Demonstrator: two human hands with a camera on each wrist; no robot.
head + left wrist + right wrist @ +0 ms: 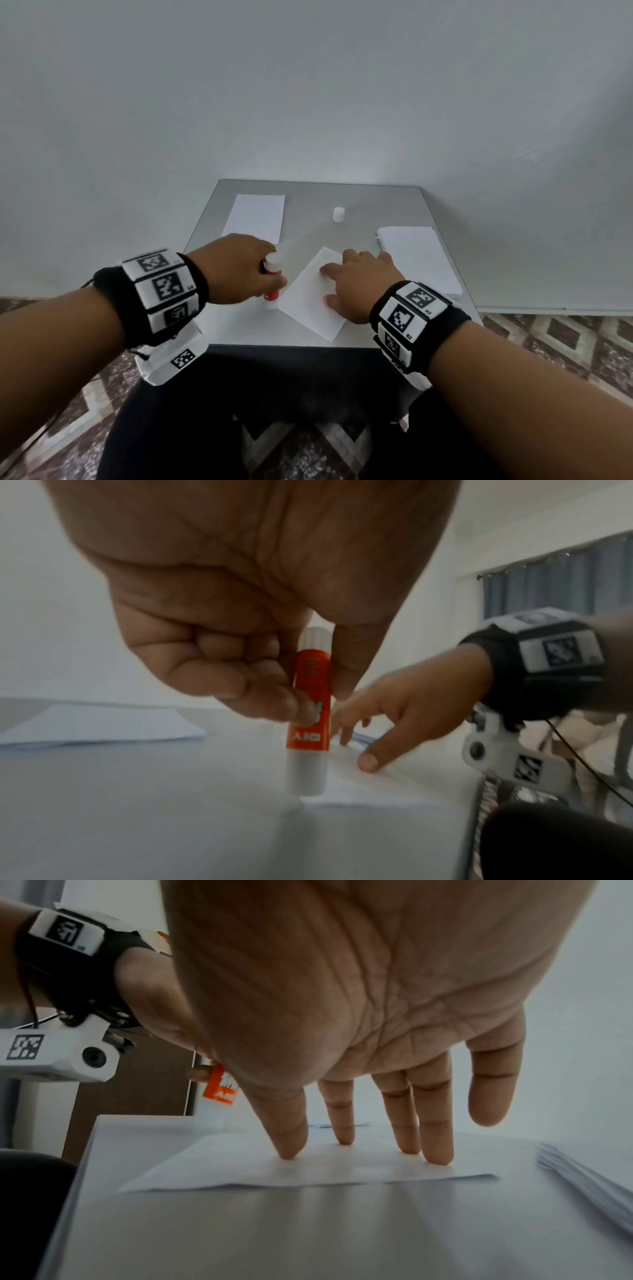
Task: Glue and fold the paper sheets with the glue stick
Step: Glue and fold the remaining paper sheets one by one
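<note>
A white paper sheet lies turned at an angle near the table's front edge. My right hand presses it flat with straight, spread fingertips. My left hand grips an orange and white glue stick, held upright with its lower end down at the sheet's left edge. In the left wrist view the glue stick is pinched between thumb and curled fingers. The stick's white cap stands alone at the back of the table.
A stack of white sheets lies at the table's right side. Another white paper lies at the back left. The small grey table stands against a white wall, with patterned floor around it.
</note>
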